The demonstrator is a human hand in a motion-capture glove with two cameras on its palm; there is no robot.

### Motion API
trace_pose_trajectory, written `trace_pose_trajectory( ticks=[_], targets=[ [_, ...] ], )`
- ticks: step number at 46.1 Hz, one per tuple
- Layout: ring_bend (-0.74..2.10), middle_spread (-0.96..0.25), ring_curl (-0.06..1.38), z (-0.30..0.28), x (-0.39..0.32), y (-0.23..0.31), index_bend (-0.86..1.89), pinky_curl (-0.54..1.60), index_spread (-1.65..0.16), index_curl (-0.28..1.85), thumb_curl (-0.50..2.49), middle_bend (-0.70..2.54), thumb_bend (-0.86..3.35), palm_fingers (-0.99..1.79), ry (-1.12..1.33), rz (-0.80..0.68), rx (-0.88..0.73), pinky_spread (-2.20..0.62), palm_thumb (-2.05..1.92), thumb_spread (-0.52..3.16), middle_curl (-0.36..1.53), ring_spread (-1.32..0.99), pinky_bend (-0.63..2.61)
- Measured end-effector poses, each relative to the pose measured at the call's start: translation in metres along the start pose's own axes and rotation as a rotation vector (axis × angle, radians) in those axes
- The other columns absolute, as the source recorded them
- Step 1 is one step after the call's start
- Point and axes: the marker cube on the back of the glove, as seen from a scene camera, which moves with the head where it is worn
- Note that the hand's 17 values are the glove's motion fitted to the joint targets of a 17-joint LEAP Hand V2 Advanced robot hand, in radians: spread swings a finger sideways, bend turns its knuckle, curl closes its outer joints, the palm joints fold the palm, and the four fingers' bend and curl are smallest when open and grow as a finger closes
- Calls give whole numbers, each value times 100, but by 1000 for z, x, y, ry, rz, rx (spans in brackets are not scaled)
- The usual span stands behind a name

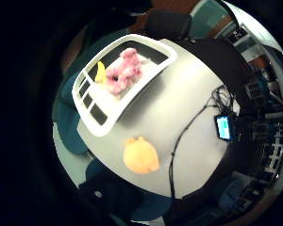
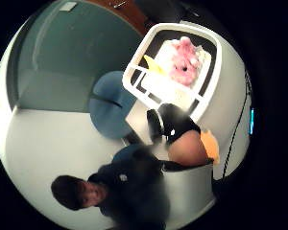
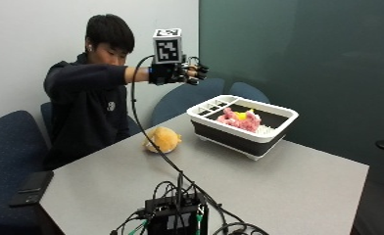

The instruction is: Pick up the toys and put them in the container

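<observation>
Cables (image 3: 179, 215) lie nearest, and beyond them the orange plush (image 3: 161, 139) sits on the table (image 3: 296, 186), apart from the container (image 3: 244, 125) holding a pink toy (image 3: 237, 119); soft and light, likely best grasped around its body, while the hand (image 3: 179, 73) hovers high, loosely curled, empty.

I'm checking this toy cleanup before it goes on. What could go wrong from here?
The gloved right hand hangs high above the grey table, empty, far from the orange plush toy; a descent could miss it. The black cable crosses that toy and might snag it. The white-rimmed black container already holds a pink plush toy.
</observation>
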Motion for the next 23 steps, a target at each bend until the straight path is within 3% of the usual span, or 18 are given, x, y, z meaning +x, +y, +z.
trace_pose_trajectory(
  ticks=[5,8,13,19,23],
  targets=[
    [23,-2,24,29,17,48,13,22,-27,36,37,12,-1,-20,243,-39,-42,-7,17,139,26,-6,80],
    [20,-2,24,61,33,66,15,23,-28,36,36,11,-2,-20,383,35,-93,-6,16,137,25,-5,81],
    [17,-3,23,126,58,85,14,24,-30,35,34,8,-4,-23,378,115,-272,-4,9,130,23,-3,87],
    [15,-2,22,185,67,95,9,29,-31,30,33,7,-4,-28,343,16,-374,-1,2,120,20,0,106],
    [28,-1,25,200,67,95,8,34,-32,28,33,6,-2,-7,356,-30,-376,-1,3,115,17,2,126]
  ],
)
